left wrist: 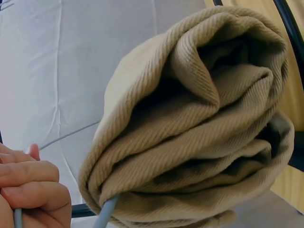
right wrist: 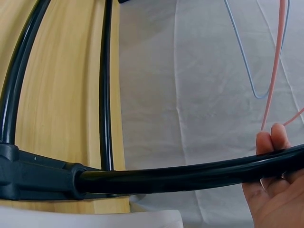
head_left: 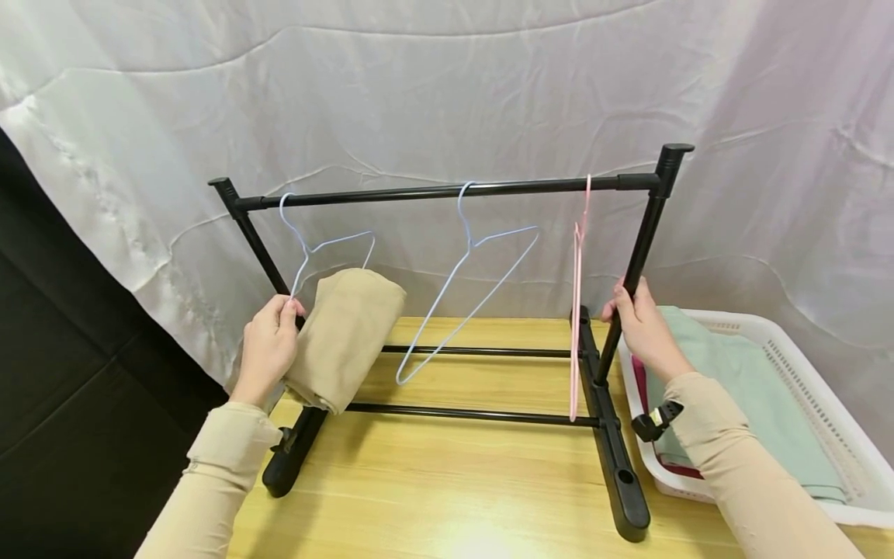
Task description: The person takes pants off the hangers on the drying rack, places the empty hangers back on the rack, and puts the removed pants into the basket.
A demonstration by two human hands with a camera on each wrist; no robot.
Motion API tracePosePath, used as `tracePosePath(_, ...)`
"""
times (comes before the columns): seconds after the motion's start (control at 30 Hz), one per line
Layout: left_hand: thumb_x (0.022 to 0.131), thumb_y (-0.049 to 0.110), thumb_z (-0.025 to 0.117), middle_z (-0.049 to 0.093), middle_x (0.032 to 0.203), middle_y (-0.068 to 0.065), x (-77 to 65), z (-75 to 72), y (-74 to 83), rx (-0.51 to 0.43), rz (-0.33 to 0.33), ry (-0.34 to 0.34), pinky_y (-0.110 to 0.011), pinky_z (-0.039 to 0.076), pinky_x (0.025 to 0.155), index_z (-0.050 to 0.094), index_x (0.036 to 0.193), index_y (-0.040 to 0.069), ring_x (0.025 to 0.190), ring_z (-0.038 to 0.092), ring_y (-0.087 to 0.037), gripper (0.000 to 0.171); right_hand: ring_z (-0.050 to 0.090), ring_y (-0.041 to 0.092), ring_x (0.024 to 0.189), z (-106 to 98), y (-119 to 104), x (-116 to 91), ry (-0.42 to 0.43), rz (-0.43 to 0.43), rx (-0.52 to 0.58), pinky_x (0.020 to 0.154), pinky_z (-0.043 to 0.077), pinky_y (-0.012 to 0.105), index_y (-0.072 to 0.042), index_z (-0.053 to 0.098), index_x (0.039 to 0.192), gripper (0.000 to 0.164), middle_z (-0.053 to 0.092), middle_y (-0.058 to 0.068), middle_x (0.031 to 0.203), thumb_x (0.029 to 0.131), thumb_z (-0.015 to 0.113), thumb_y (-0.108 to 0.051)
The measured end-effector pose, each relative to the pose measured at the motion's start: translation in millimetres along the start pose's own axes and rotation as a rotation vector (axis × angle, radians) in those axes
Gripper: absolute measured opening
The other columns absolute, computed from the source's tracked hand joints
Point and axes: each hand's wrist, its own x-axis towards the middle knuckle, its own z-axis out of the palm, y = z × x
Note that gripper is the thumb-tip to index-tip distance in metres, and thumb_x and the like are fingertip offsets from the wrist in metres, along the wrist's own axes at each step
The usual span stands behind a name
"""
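A blue wire hanger (head_left: 307, 251) hangs by its hook from the left part of a black rack's top bar (head_left: 398, 194). Folded over it is a thick beige twill garment (head_left: 349, 334), its layered edge close up in the left wrist view. My left hand (head_left: 268, 341) grips the hanger's near side, fingers curled round the wire beside the cloth. On the other side, my right hand (head_left: 646, 330) holds the rack's right post (head_left: 646, 233); in the right wrist view the fingertips (right wrist: 279, 137) show past the tube.
A second blue hanger (head_left: 469, 245) hangs bare mid-bar, and pink hangers (head_left: 576, 326) hang near the right end. Right of the rack, a white basket (head_left: 719, 318) holds pale green cloth (head_left: 747, 388) and some dark red fabric (head_left: 639, 380). Grey curtain (head_left: 489, 101) covers the back.
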Motion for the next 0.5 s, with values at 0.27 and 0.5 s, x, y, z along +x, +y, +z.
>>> tracePosePath(0.27,0.116,0.032,0.043,0.063,0.088,-0.019,2.5,-0.5,11.8,-0.018,0.011,0.001,-0.046,0.042,0.084,0.069,0.107,0.007,0.096,0.062,-0.041,0.037,0.063,0.029,0.099,-0.8,1.3,-0.8,0.004,-0.001,0.000,0.092,0.048,0.040,0.002,0.036,0.136,0.048,0.067,0.018,0.101,0.118,0.025,-0.040)
tracePosePath(0.5,0.116,0.030,0.043,0.059,0.080,-0.016,4.3,1.8,25.9,-0.042,0.033,0.028,-0.042,0.041,0.079,0.070,0.106,0.007,0.088,0.060,-0.038,0.036,0.064,0.026,0.098,-0.7,0.3,0.1,-0.002,-0.002,0.001,0.091,0.048,0.034,0.002,0.037,0.136,0.049,0.068,0.020,0.102,0.118,0.025,-0.042)
